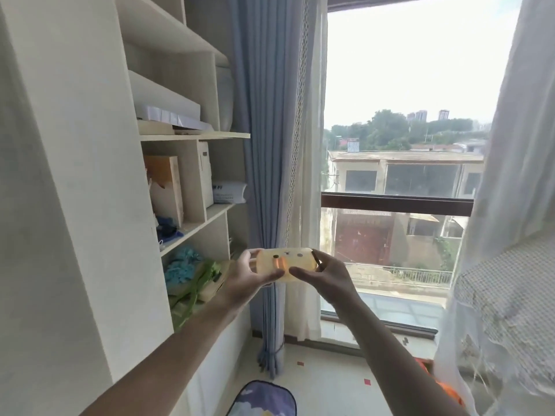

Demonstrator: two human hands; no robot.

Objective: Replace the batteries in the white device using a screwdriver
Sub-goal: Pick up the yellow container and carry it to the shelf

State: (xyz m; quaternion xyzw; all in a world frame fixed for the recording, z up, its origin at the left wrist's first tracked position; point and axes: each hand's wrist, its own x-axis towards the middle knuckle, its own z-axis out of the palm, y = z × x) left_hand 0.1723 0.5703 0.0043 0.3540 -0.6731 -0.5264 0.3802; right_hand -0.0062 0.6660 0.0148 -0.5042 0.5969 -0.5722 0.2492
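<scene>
Both hands, left hand (250, 277) and right hand (322, 274), grip a yellow pouch (295, 261), seemingly soft, by its ends, just right of the blue curtain (264, 145).

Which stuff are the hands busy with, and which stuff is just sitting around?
In the job:
yellow duck case, held at its ends by the left hand and the right hand.

Just lying about:
blue curtain; on the shelves, a brown box, a white packet, a blue fluffy bundle and a green bag.
</scene>
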